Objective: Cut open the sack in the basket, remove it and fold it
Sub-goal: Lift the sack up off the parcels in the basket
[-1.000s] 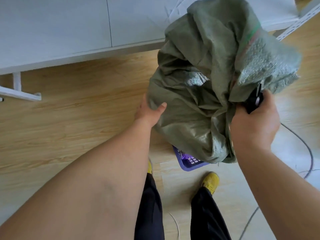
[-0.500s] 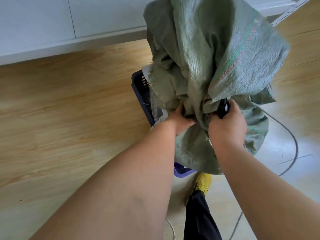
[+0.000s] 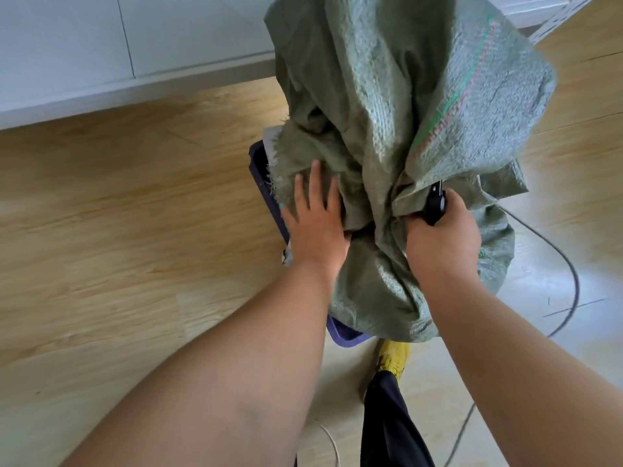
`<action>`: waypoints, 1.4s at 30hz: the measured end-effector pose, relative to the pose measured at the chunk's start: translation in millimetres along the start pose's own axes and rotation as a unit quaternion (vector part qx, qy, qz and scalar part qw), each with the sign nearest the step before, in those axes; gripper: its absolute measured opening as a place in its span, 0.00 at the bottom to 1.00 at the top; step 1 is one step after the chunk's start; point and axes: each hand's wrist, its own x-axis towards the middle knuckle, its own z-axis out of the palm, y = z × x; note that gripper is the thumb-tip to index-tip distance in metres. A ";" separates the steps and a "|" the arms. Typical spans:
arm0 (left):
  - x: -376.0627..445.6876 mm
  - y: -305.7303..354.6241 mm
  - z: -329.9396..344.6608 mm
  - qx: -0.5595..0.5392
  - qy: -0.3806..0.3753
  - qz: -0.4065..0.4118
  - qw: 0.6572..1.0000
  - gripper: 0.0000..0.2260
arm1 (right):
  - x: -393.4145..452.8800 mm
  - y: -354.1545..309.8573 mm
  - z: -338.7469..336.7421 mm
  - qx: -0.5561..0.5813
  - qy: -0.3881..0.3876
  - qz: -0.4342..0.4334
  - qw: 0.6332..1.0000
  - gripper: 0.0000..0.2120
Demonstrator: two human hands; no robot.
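Note:
A large green woven sack (image 3: 387, 112) with a red and green stripe rises bunched over a dark blue plastic basket (image 3: 266, 193) on the floor and hides most of it. My left hand (image 3: 313, 217) lies flat on the sack's frayed lower-left edge, fingers straight and spread. My right hand (image 3: 441, 241) grips a gathered fold of the sack together with a black-handled cutting tool (image 3: 435, 203), whose tip pokes up between the cloth and my fist. The tool's blade is hidden.
The wooden floor (image 3: 118, 214) stretches to the left. A white cabinet front (image 3: 135, 45) runs along the back. A grey cable (image 3: 569, 274) curves over the pale floor at right. My yellow shoe (image 3: 394, 358) and dark trouser leg stand just below the basket.
My left hand let go of the sack's middle, moved left and flattened onto the frayed edge. The right hand kept its grip on the fold and tool. More of the basket's left rim shows.

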 end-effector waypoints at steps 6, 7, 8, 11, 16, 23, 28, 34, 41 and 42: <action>50.7 6.1 17.3 -0.014 -0.269 0.021 0.963 0.43 | 11.2 11.8 3.5 0.000 0.007 0.004 1.000 0.04; 50.2 7.3 22.2 0.015 -0.312 0.030 0.949 0.42 | 11.5 13.5 3.3 -0.004 0.009 0.009 1.000 0.04; 44.4 8.2 26.3 0.044 -0.346 0.038 0.936 0.42 | 10.9 14.7 3.2 -0.007 0.007 0.014 1.000 0.05; 22.3 -0.1 29.0 0.057 -0.329 0.029 0.942 0.41 | 7.6 17.1 0.5 -0.001 0.002 0.026 1.000 0.06; -20.8 -11.8 2.5 -0.045 0.070 -0.053 0.995 0.42 | 1.8 11.8 -7.4 0.014 -0.001 0.023 1.000 0.05; -84.6 8.7 -16.1 -0.127 0.046 -0.065 0.989 0.41 | -22.0 -5.7 -32.9 0.057 0.015 0.022 0.998 0.06; -121.6 47.0 -67.4 -0.157 -0.051 0.054 0.985 0.51 | -47.3 -26.8 -66.6 0.063 0.009 0.002 0.998 0.04; -144.4 106.8 -120.3 -0.303 -0.041 0.000 0.952 0.57 | -72.1 -58.5 -116.1 0.062 -0.022 -0.040 0.997 0.09; -156.2 155.9 -159.1 -0.383 0.019 -0.056 0.922 0.56 | -85.6 -89.5 -185.0 0.051 -0.064 -0.107 0.991 0.08; -159.2 158.8 -163.2 -0.370 0.026 -0.052 0.927 0.56 | -86.9 -92.7 -193.4 0.050 -0.070 -0.116 0.990 0.08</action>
